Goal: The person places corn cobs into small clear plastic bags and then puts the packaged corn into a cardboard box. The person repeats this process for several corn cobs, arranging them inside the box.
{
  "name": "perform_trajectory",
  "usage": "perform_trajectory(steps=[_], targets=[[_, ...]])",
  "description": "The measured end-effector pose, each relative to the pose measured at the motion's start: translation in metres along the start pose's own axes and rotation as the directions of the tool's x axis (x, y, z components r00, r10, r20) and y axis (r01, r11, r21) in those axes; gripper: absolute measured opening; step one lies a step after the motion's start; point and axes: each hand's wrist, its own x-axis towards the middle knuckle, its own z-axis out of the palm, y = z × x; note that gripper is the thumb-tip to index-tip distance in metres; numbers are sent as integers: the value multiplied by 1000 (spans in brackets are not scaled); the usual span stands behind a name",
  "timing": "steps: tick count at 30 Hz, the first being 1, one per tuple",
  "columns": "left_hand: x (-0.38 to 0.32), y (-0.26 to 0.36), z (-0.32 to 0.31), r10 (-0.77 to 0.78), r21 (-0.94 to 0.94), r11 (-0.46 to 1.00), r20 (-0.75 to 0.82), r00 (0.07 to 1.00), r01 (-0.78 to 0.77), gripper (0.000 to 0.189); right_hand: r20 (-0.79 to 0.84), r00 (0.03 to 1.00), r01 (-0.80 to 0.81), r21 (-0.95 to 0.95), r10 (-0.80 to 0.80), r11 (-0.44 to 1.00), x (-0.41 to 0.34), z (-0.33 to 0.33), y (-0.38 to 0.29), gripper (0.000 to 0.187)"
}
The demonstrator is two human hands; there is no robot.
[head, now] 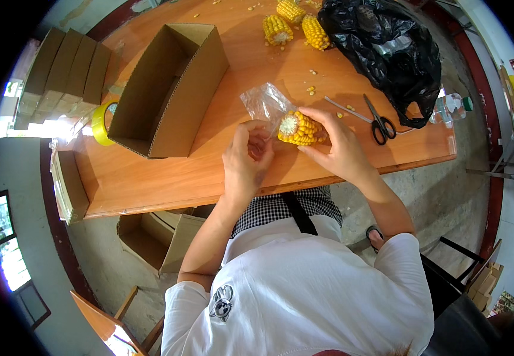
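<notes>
My right hand (335, 147) grips a piece of yellow corn cob (306, 129) between thumb and fingers, its pale cut end turned to the left. Pinched in my left hand (249, 151) is a clear plastic bag (266, 100), which spreads out above the fingers and reaches the corn. Both hands are over the wooden table (159, 187), close to its front edge. Whether any of the bag lies around the corn's far side is hidden. Several loose kernels (311, 90) are scattered beyond the hands.
An open cardboard box (190, 102) stands at the left, beside yellow tape (102, 122) and stacked cartons (68, 71). More corn pieces (278, 30) lie at the back. To the right are scissors (379, 124), a black plastic bag (390, 58) and a plastic bottle (448, 108).
</notes>
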Motion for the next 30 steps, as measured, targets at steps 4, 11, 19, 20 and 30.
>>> perform_trajectory(steps=[4,11,19,20,30], targets=[[0,-4,1,-70,-116,991,0,998,70,30,38,999,9,-68,-7,998,1,1,-2,60],[2,-1,0,-90,-188,979,-39,995,81,27,101,987,144,-174,-128,974,0,5,-1,62],[-8,-17,0,63,-305,951,24,998,-53,29,76,996,63,-93,-56,994,2,11,-1,59],[-8,-17,1,0,-350,937,24,1000,8,30,87,995,65,-89,-58,994,2,10,-1,60],[2,-8,5,-80,-264,961,17,997,81,42,5,993,117,-18,-117,993,1,9,1,55]])
